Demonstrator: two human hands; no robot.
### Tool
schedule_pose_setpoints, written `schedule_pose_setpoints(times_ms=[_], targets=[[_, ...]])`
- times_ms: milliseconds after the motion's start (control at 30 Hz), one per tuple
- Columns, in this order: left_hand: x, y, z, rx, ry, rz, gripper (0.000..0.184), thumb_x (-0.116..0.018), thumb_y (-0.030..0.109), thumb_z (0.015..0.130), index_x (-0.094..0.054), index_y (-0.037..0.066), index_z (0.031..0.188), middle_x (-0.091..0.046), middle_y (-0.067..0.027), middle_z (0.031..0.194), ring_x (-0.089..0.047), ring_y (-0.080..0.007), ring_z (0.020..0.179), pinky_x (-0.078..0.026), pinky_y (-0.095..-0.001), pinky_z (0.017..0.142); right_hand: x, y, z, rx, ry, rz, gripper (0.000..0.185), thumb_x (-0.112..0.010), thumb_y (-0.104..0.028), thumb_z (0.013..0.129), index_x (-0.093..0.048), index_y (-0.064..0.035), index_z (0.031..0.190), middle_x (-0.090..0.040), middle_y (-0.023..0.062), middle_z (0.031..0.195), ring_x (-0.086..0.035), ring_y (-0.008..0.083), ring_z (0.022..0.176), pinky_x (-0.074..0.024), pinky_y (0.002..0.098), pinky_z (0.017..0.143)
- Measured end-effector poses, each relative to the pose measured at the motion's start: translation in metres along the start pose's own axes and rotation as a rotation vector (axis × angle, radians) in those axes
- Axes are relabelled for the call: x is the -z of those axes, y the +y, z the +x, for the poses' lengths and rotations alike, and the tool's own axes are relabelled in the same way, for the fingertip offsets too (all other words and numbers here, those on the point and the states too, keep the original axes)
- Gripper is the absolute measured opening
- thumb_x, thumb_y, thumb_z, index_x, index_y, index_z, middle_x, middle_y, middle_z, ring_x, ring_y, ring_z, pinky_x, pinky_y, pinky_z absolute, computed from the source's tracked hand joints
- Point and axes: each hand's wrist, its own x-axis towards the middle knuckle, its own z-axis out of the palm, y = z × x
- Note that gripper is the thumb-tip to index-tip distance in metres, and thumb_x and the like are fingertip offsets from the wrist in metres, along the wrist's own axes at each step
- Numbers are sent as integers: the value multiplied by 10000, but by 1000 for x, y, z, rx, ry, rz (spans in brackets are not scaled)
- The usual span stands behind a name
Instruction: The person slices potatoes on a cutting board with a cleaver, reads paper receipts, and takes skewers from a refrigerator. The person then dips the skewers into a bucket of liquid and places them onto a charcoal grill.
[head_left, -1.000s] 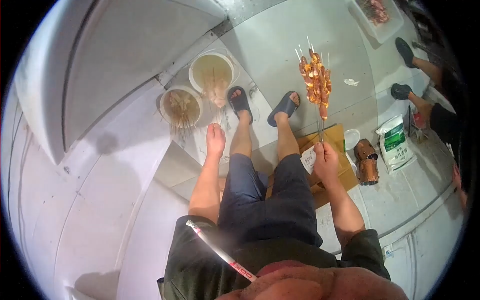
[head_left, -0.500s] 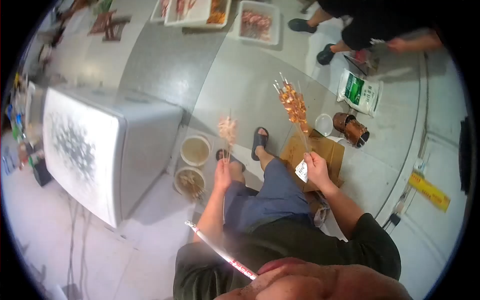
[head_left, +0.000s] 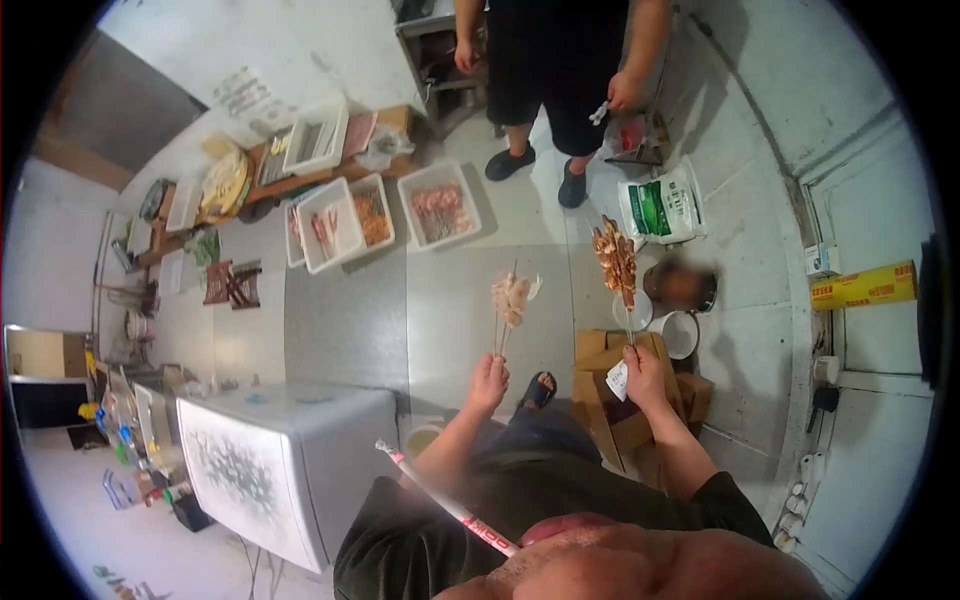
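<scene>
A bunch of pale skewers [head_left: 512,300] is being held by the left hand [head_left: 487,384]; the grip is being clenched around the bare lower ends of the sticks, and the loaded ends are being pointed forward, away from the body. A second bunch, red-brown skewers [head_left: 614,262], is being held likewise by the right hand [head_left: 645,378], that grip also being clenched around the stick ends. The two bunches are being held well apart, above the floor [head_left: 500,240].

An open cardboard box [head_left: 635,433] is being partly covered by the right hand and forearm. A white label [head_left: 617,380] is showing just beside that hand; whether it is being held or is lying on the box cannot be told. Farther forward, a white and green bag [head_left: 662,207] is resting on the floor near a standing co-worker [head_left: 560,60], by whom a small white object [head_left: 599,113] is being held. To the left of the bag, a white bin [head_left: 438,205] is being filled by reddish meat. At the left, a white appliance [head_left: 345,470] is standing.
</scene>
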Motion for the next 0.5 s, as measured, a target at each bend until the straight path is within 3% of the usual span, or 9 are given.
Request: schedule_pose_setpoints(times_ms=[67,133,233,333,433,467,500], targets=[[-29,21,17,14,-31,14,168,-413,229,1015,-475,73,1003,-410,30,649,-364,-52,515,-313,-213,439,10,18,17,-5,53,-15,345,-516,-271,958,-560,17,774,-537,164,613,-523,265,551,-405,382,545],[-38,43,34,72,-78,-41,168,-418,230,1014,-484,77,1038,-412,27,649,-357,-55,512,-304,-214,438,8,33,33,-204,35,-8,340,-512,-268,960,-561,17,783,-540,161,615,-527,261,557,-405,383,546],[-40,74,62,129,-123,-165,168,-417,228,1014,-488,92,1084,-402,25,651,-353,-59,518,-294,-209,441,-1,34,61,-194,44,-5,346,-505,-266,964,-567,25,788,-546,158,610,-540,256,564,-410,374,552],[-31,94,99,157,-200,-236,137,-427,219,1009,-473,104,1068,-391,21,673,-346,-75,540,-296,-230,469,-5,18,90,-416,-102,67,292,-504,-252,961,-594,12,876,-609,166,760,-581,263,689,-451,377,646],[-18,125,138,157,-253,-295,109,-436,207,1002,-459,112,1052,-393,14,692,-342,-88,550,-294,-245,486,-36,56,112,-139,-80,-422,237,-501,-226,953,-597,-16,1010,-620,170,963,-592,277,860,-469,411,767],[-14,135,148,157,-264,-310,100,-439,202,1000,-455,114,1047,-396,11,698,-341,-92,551,-292,-249,489,-34,56,128,-231,-325,-541,237,-494,-200,948,-567,-45,1112,-589,161,1091,-572,293,984,-459,447,856],[-12,142,158,154,-274,-346,94,-439,198,999,-453,117,1045,-399,9,704,-343,-94,552,-292,-249,491,-37,56,140,-113,-285,-543,233,-492,-194,947,-569,-47,1111,-592,158,1078,-576,288,976,-461,439,852]])
